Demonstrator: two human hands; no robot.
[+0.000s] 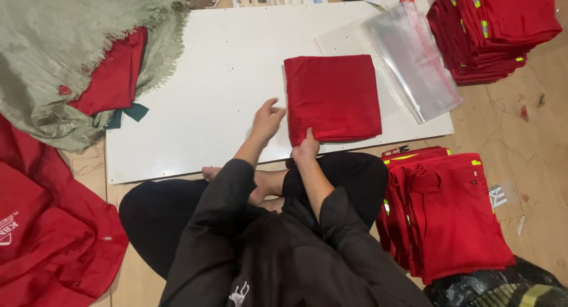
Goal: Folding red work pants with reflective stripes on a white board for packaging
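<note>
Folded red garment [332, 98] near white board's [195, 106] front edge, gripped by right hand [306, 148]; left hand [267, 120] open beside.

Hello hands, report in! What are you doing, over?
Right hand pinching near corner of folded red garment. Left hand open, hovering beside its edge. Garment flat on white board; clear bags alongside.

Red garment [332, 98] — folded into neat square, flat on white board [195, 106].
</note>
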